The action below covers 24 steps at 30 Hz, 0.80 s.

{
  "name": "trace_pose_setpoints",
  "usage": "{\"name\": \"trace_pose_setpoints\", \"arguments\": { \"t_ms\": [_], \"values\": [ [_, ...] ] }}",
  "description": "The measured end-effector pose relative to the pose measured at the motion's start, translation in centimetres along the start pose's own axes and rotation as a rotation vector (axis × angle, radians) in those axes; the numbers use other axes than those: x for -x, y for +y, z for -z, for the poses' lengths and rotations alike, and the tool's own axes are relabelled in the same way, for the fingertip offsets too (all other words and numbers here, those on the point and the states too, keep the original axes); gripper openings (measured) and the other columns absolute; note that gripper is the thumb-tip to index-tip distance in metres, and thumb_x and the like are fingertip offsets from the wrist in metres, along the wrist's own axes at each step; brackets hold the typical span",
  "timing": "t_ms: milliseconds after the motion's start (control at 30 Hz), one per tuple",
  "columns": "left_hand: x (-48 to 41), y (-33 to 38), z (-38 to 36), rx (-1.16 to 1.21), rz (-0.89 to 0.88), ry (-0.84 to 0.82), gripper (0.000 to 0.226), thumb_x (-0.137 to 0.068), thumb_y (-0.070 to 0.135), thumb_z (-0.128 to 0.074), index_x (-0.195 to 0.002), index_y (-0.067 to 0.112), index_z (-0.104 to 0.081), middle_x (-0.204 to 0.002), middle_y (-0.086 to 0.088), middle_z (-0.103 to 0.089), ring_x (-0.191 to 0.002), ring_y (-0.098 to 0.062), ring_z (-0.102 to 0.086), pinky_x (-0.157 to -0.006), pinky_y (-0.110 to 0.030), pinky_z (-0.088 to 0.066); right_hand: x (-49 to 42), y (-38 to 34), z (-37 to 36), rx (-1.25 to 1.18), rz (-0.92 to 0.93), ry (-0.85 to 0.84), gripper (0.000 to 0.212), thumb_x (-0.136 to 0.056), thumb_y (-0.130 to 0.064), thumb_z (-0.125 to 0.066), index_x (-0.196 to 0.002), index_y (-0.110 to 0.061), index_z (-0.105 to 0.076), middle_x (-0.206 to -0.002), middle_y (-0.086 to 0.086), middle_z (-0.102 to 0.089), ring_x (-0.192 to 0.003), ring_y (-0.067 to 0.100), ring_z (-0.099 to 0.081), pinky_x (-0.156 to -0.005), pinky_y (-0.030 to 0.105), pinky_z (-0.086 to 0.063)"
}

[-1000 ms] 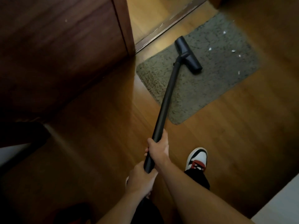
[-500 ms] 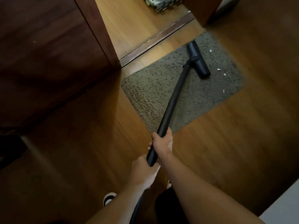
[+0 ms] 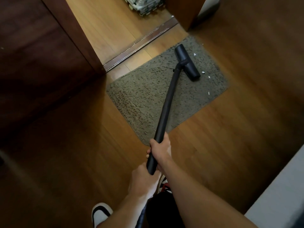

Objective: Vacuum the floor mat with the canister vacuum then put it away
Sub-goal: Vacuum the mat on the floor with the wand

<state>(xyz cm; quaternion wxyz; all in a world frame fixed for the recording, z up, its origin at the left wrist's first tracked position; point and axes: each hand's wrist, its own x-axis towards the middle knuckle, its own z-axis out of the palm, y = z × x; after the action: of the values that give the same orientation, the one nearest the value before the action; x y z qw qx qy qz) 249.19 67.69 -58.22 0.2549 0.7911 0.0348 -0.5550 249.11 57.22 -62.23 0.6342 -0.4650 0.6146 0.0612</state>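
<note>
Moved: the nozzle (image 3: 187, 62) is pushed closer to the white bits (image 3: 203, 72) than one second ago, and a white shoe (image 3: 100, 213) is now seen at the bottom left.
Head view, mat: the grey mat (image 3: 139, 96) is laid flat on the wood floor (image 3: 230, 137), near the door track (image 3: 139, 45).
Nozzle: it is set down on the far right part of the mat, with the white bits scattered just beside it.
Tube: the long black tube (image 3: 167, 102) is slanted from the nozzle down to the hands.
Right hand: the right hand (image 3: 160, 148) is wrapped tight round the tube, higher up.
Left hand: the left hand (image 3: 143, 180) is closed round the low end of the tube.
</note>
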Motion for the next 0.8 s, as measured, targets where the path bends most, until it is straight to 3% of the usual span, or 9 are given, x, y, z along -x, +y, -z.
{"name": "trace_pose_setpoints", "arguments": {
  "t_ms": [200, 467, 667, 800],
  "values": [
    [2.0, -4.0, 2.8, -0.008, 0.035, 0.031, 0.019, -0.09, 0.042, -0.065, -0.085, 0.024, -0.061, -0.069, -0.002, -0.067, -0.05, -0.015, -0.062, -0.045, -0.025, -0.052, 3.1, 2.8, -3.6, -0.052, -0.025, -0.024, 0.059, -0.097, -0.009, -0.058, -0.147, -0.029, -0.034, -0.094, 0.015, -0.06, -0.048, 0.013, -0.057, -0.048, 0.03, -0.054],
    [4.3, -10.2, 7.3, -0.07, 0.016, 0.002, 0.022, -0.09, 0.037, -0.066, -0.08, 0.018, -0.061, -0.059, 0.003, -0.056, -0.048, -0.013, -0.051, -0.048, -0.023, -0.039, 7.8, 6.6, -8.7, -0.08, -0.048, -0.044, 0.067, -0.098, -0.01, -0.057, -0.154, -0.03, -0.026, -0.093, 0.009, -0.06, -0.049, 0.012, -0.058, -0.05, 0.03, -0.055],
    [6.0, -13.3, 8.9, -0.088, 0.045, -0.031, 0.018, -0.09, 0.036, -0.065, -0.086, 0.019, -0.063, -0.068, 0.0, -0.064, -0.054, -0.014, -0.057, -0.051, -0.023, -0.042, 10.5, 8.9, -10.8, -0.08, -0.055, -0.048, 0.062, -0.098, -0.01, -0.057, -0.148, -0.033, -0.029, -0.094, 0.01, -0.059, -0.05, 0.013, -0.058, -0.051, 0.031, -0.056],
    [6.0, -13.5, 8.6, -0.08, 0.053, -0.033, 0.019, -0.089, 0.037, -0.065, -0.082, 0.02, -0.062, -0.062, 0.003, -0.061, -0.052, -0.014, -0.055, -0.052, -0.024, -0.041, 10.6, 9.2, -10.6, -0.07, -0.053, -0.048, 0.064, -0.098, -0.009, -0.057, -0.149, -0.034, -0.028, -0.095, 0.011, -0.059, -0.051, 0.013, -0.058, -0.05, 0.031, -0.056]
  ]
}}
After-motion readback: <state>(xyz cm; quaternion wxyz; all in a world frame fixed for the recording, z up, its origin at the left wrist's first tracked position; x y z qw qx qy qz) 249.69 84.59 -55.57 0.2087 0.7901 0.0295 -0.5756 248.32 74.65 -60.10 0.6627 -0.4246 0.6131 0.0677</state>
